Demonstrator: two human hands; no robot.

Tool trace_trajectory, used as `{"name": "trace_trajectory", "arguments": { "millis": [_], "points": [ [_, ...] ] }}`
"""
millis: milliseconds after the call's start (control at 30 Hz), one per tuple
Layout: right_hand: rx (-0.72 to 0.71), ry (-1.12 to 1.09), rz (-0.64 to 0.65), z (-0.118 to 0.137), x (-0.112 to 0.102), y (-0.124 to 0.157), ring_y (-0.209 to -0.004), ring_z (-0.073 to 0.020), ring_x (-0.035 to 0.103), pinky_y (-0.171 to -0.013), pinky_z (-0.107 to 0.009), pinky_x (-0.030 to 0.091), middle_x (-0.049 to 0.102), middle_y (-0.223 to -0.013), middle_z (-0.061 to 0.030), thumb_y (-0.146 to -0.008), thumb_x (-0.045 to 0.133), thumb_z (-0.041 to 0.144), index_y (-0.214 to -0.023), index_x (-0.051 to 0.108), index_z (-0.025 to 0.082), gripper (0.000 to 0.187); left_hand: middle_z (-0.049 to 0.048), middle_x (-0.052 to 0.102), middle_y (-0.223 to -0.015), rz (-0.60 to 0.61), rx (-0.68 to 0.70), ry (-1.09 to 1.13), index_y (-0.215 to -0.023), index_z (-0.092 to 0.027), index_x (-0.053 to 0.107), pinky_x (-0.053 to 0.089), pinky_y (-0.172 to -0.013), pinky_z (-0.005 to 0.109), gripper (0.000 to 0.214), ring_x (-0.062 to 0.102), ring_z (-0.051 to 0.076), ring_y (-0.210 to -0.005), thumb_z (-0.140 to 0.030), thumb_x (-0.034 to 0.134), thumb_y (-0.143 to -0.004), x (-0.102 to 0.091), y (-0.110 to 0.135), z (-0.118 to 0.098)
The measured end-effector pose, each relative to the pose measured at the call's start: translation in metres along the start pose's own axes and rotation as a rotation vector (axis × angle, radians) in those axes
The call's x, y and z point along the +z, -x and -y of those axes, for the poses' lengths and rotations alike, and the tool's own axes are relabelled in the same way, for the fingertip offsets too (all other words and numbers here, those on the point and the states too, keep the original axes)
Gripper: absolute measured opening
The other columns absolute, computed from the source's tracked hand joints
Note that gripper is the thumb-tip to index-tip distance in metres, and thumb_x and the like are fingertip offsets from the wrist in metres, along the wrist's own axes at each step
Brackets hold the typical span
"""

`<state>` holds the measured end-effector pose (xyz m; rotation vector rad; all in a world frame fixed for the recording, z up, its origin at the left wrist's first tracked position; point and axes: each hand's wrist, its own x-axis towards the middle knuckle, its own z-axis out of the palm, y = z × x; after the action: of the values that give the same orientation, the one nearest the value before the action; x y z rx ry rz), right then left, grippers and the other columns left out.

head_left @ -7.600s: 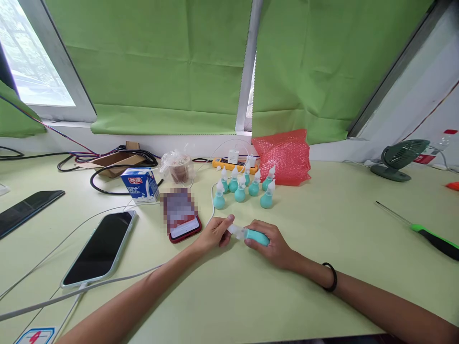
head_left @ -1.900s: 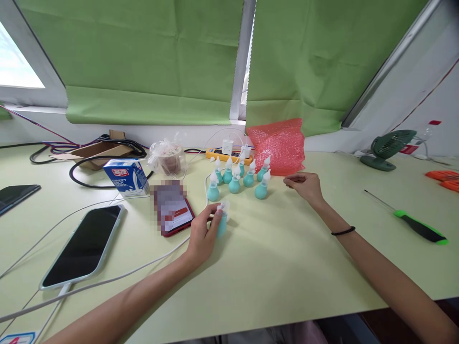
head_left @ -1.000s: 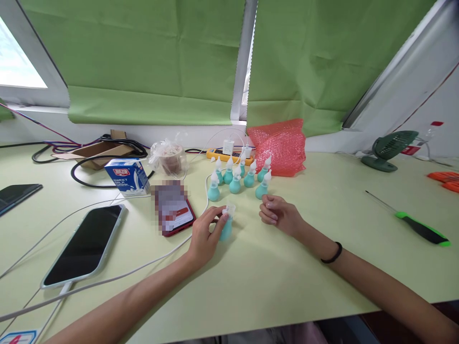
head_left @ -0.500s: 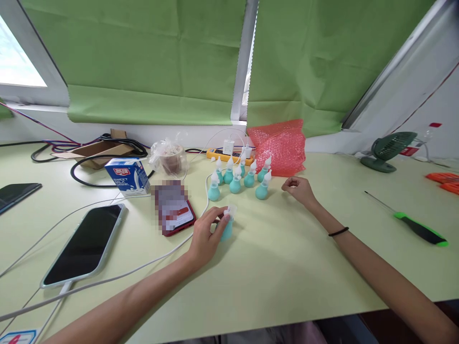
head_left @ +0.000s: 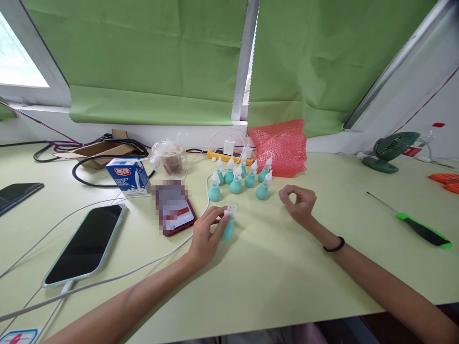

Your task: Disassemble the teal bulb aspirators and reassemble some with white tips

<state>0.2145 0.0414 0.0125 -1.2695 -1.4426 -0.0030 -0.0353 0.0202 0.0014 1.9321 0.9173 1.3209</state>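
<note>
Teal bulb (head_left: 228,231) hides partly behind the left hand (head_left: 207,235) pinching it; the right hand (head_left: 304,204) curls, blurred fingertips together.

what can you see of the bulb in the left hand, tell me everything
The bulb has a teal body that looks like soft plastic or rubber and a clear top. It is roughly upright, nearer the person than the other bulbs. The left hand pinches it near the top between thumb and fingers, hiding part of its side. Whether its base touches the table is hard to tell.
</note>
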Motion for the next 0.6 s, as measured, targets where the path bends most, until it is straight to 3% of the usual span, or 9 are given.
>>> {"name": "trace_trajectory", "arguments": {
  "millis": [67, 100, 167, 267, 400, 600],
  "points": [
    [-0.097, -0.132, 0.189, 0.025, 0.007, 0.017, -0.056, -0.0154, 0.052, -0.059, -0.03, 0.044, 0.055, -0.059, -0.002, -0.067, 0.057, 0.025, -0.062, 0.053, 0.019, 0.009, 0.0043, 0.053, -0.081, -0.001, -0.036, 0.055, -0.092, -0.017, 0.058, 0.045, -0.059, 0.021, 0.02, 0.05, 0.013, -0.073, -0.027, 0.043, -0.082, 0.002, 0.001, -0.004],
    [-0.103, -0.187, 0.318, 0.037, 0.011, 0.025, -0.06, -0.0156, 0.053, -0.061, -0.03, 0.045, 0.057, -0.066, -0.0031, -0.066, 0.059, 0.024, -0.074, 0.055, 0.019, 0.011, 0.0042, 0.053, -0.081, 0.004, -0.058, 0.093, -0.09, -0.017, 0.059, 0.045, -0.058, 0.02, 0.02, 0.05, 0.013, -0.073, -0.028, 0.043, -0.082, 0.003, 0.002, -0.006],
    [-0.068, -0.261, 0.554, 0.058, 0.016, 0.04, -0.068, -0.016, 0.055, -0.065, -0.029, 0.046, 0.059, -0.082, -0.0054, -0.065, 0.063, 0.025, -0.098, 0.051, 0.018, 0.035, 0.0045, 0.052, -0.083, 0.027, -0.109, 0.192, -0.089, -0.017, 0.06, 0.045, -0.057, 0.019, 0.021, 0.05, 0.013, -0.075, -0.028, 0.044, -0.081, 0.006, 0.005, -0.011],
    [-0.019, -0.308, 0.762, 0.076, 0.02, 0.053, -0.073, -0.015, 0.054, -0.066, -0.027, 0.045, 0.059, -0.085, -0.0039, -0.071, 0.058, 0.029, -0.104, 0.049, 0.019, 0.035, 0.0064, 0.049, -0.092, 0.053, -0.196, 0.319, -0.096, -0.018, 0.061, 0.045, -0.06, 0.021, 0.025, 0.051, 0.015, -0.083, -0.029, 0.044, -0.081, 0.011, 0.01, -0.017],
    [-0.001, -0.317, 0.861, 0.079, 0.021, 0.059, -0.066, -0.0126, 0.05, -0.061, -0.024, 0.04, 0.056, -0.076, -0.0011, -0.079, 0.048, 0.032, -0.09, 0.052, 0.018, 0.019, 0.0065, 0.049, -0.092, 0.068, -0.213, 0.304, -0.098, -0.019, 0.061, 0.044, -0.065, 0.023, 0.025, 0.05, 0.016, -0.085, -0.029, 0.047, -0.08, 0.013, 0.013, -0.021],
    [0.027, -0.259, 0.816, 0.074, 0.022, 0.06, -0.059, -0.0109, 0.039, -0.056, -0.023, 0.035, 0.044, -0.065, 0.0014, -0.081, 0.043, 0.032, -0.076, 0.047, 0.018, 0.016, 0.0045, 0.057, -0.08, 0.029, -0.153, 0.171, -0.084, -0.02, 0.067, 0.043, -0.067, 0.025, 0.02, 0.052, 0.014, -0.074, -0.027, 0.049, -0.079, 0.011, 0.012, -0.019]
  ]
}}
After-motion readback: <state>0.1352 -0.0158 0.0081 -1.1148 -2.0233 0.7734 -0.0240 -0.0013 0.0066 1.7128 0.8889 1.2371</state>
